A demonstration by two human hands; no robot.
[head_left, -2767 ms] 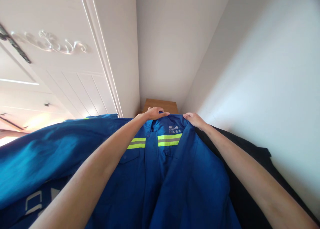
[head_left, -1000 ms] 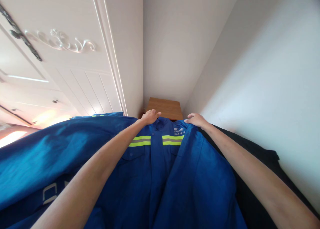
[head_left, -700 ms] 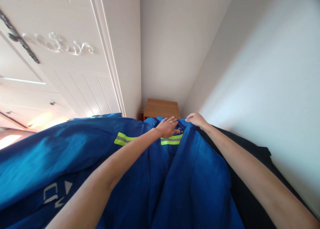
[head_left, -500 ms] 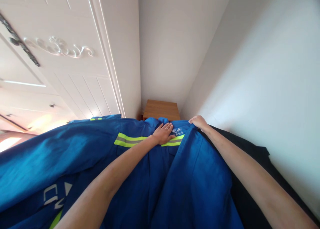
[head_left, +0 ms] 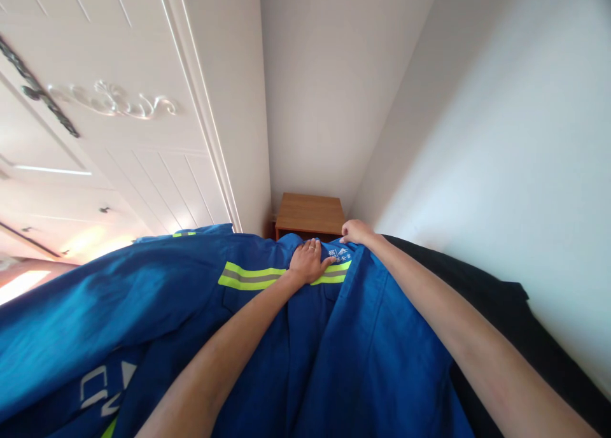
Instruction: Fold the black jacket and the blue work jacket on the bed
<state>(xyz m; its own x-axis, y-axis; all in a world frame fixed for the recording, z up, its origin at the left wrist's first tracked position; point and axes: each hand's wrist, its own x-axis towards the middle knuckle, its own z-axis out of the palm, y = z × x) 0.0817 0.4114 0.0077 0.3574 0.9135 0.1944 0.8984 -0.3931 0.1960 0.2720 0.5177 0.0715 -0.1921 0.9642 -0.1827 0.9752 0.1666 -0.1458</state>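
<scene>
A blue work jacket [head_left: 267,317] with yellow-green and grey reflective strips lies spread out before me. My left hand [head_left: 307,261] rests flat on its chest, near the collar and beside a small white printed logo [head_left: 342,253]. A ring is on one of its fingers. My right hand [head_left: 357,232] is closed on the jacket's upper edge, just right of the logo; part of the fabric is folded over below it. One sleeve [head_left: 95,304] stretches to the left. Large white lettering [head_left: 102,390] shows on blue cloth at lower left.
Black cloth [head_left: 458,275] lies under and right of the jacket. A brown wooden cabinet [head_left: 312,212] stands beyond the far edge, in the corner by the grey-white wall [head_left: 515,139]. A white panelled wardrobe [head_left: 157,132] with carved trim and dark handles rises at left.
My right hand has moved left along the jacket's upper edge, toward the logo, drawing the fold slightly. My left hand stays pressed on the chest, its fingers pointing more upward.
</scene>
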